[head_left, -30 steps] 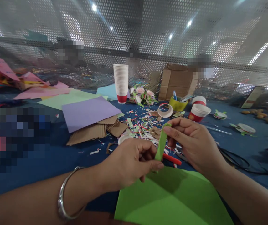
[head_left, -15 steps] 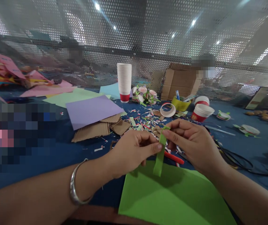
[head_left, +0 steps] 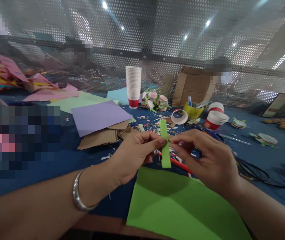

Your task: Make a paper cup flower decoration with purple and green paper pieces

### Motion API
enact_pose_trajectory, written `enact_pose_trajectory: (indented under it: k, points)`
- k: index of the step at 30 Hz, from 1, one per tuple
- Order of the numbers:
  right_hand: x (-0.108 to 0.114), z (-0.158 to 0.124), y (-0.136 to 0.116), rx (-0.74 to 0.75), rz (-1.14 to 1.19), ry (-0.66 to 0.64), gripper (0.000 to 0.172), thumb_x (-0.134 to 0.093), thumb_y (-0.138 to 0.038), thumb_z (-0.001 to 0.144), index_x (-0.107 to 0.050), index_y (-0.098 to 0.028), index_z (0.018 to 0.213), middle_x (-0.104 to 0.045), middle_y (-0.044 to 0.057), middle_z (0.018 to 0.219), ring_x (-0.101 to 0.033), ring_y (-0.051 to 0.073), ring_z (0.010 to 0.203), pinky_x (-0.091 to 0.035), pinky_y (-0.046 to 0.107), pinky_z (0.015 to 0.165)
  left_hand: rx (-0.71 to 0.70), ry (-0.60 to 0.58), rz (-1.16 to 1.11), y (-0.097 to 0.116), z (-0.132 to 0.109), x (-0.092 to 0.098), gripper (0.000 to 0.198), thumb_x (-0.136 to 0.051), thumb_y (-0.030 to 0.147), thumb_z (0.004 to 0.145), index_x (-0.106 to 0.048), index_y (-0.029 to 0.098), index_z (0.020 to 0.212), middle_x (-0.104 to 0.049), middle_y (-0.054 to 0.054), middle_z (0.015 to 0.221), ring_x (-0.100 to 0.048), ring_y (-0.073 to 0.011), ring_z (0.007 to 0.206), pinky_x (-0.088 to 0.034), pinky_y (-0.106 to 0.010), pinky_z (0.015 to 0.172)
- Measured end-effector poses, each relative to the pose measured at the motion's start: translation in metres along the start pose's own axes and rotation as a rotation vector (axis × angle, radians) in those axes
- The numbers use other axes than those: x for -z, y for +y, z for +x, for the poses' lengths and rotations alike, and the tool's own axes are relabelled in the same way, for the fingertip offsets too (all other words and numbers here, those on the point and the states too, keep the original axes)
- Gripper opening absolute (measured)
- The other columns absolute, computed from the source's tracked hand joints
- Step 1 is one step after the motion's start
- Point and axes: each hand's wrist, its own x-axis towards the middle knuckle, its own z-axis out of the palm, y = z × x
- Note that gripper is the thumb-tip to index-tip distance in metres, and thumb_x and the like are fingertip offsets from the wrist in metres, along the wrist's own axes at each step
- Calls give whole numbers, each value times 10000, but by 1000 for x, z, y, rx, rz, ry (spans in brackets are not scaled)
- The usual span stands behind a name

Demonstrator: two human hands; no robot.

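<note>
A narrow strip of green paper point(head_left: 165, 153) stands nearly upright, pinched between the thumb and fingers of my left hand point(head_left: 135, 155). A small fold shows at its lower end. Just right of the strip, my right hand point(head_left: 204, 156) has its thumb and index finger curved and slightly apart, close to the strip's edge, seemingly holding nothing. Below both hands lies a large sheet of green paper point(head_left: 182, 203) at the table's front edge. Behind the strip, partly covered by my hands, is a red, stick-like tool point(head_left: 178, 164).
Paper scraps point(head_left: 154, 128) litter the blue table. Purple paper point(head_left: 100, 116) lies over cardboard pieces point(head_left: 99, 140) to the left. Farther back stand a tall stack of paper cups point(head_left: 133, 85), small paper crafts point(head_left: 154, 100), a yellow holder point(head_left: 192, 110) and more cups point(head_left: 216, 119).
The green strip has moved up and left and turned more upright. My right thumb and fingers have come off its top and now sit beside it; my left hand still pinches it.
</note>
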Motion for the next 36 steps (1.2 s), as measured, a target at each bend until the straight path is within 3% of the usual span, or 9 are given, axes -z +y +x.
enact_pose_trajectory:
  k: [4,12,17,27,36]
  points:
    - [-3,-2,3,180,3,-84,293,-634,-51,925,-679,-207,1170,-729,57,1099,-676,146,1065,-538,254,930,13,-3,-61,1,-1,0,376,-894,441,702,-682,132,725,-556,75,573,-423,2,457,-261,-116,419]
    - [0,-1,5,175,-28,-127,353,-617,-39,914,-676,-236,1202,-715,69,1137,-673,179,1095,-544,293,928,37,54,-59,-2,0,1,365,-904,438,684,-721,133,763,-565,64,590,-443,-6,454,-265,-133,433]
    - [0,-1,5,144,4,-151,286,-622,-80,930,-669,-241,1163,-716,78,1127,-683,194,1059,-541,308,900,32,35,-71,-2,-2,1,306,-868,396,739,-707,135,743,-588,57,617,-459,-8,478,-266,-148,450]
    - [-5,0,-1,-59,115,-215,76,-631,-183,965,-698,-207,993,-702,46,944,-640,170,875,-512,300,792,8,-31,-54,-2,0,1,258,-851,347,761,-713,148,851,-712,15,687,-645,-71,584,-429,-157,512]
    - [-8,2,-2,-290,184,-192,172,-625,-307,970,-667,-200,842,-569,-13,727,-520,133,662,-436,276,594,11,10,-67,-2,0,-1,143,-806,249,801,-732,126,797,-744,-16,738,-694,-99,671,-542,-199,668]
